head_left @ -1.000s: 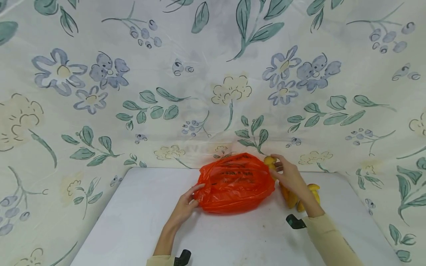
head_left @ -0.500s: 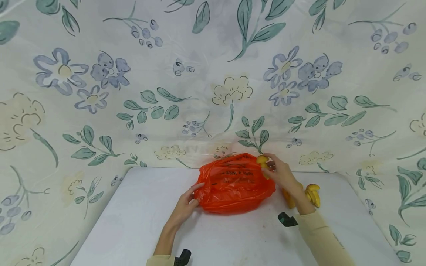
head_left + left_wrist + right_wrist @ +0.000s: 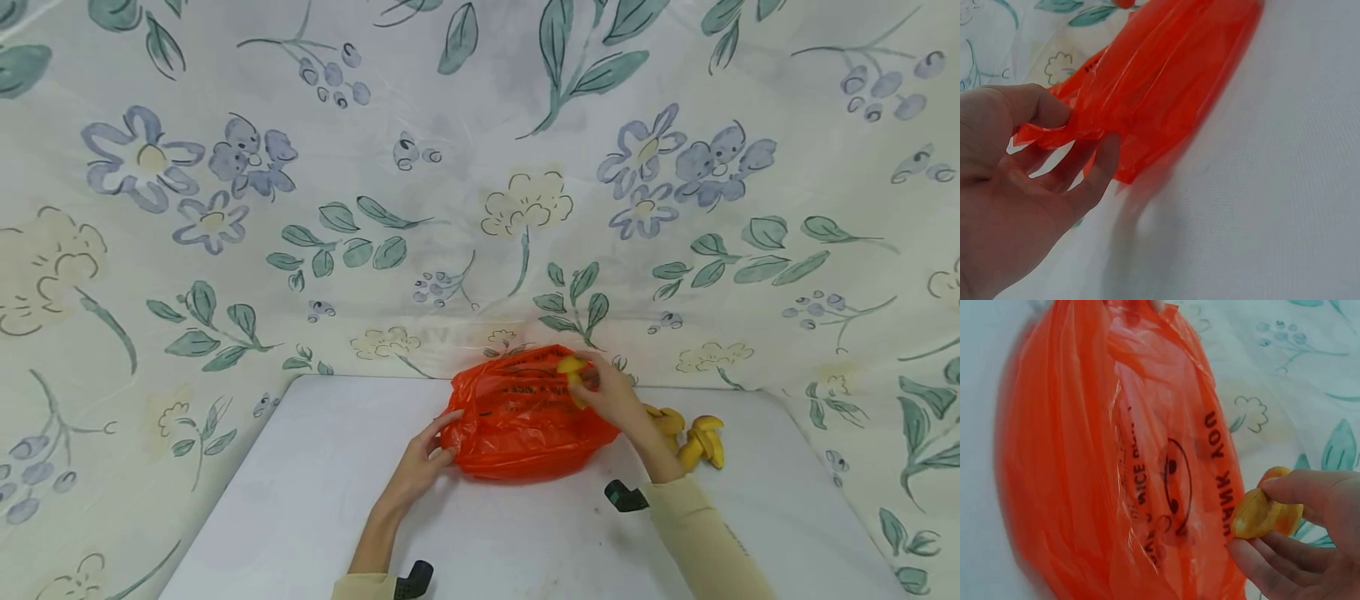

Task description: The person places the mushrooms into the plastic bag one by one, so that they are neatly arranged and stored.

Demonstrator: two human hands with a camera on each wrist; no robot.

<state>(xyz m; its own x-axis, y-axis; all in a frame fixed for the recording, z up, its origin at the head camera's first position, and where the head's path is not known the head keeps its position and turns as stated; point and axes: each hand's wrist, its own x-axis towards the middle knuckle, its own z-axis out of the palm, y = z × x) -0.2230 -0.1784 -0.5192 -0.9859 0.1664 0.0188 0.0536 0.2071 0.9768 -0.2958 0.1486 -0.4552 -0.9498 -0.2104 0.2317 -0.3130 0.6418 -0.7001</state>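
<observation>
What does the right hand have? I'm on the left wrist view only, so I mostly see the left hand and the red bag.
Observer: The right hand pinches a yellow mushroom.
Operator: Any others about?
Observer: Yes, other mushrooms lie on the table, to the right of the red bag.
Operator: And is anything printed on the red bag?
Observer: Yes, the right wrist view shows a smiley face in black.

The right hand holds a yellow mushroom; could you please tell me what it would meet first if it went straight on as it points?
Most likely the red bag, which the right hand and its yellow mushroom point toward, though depth is hard to judge.
</observation>
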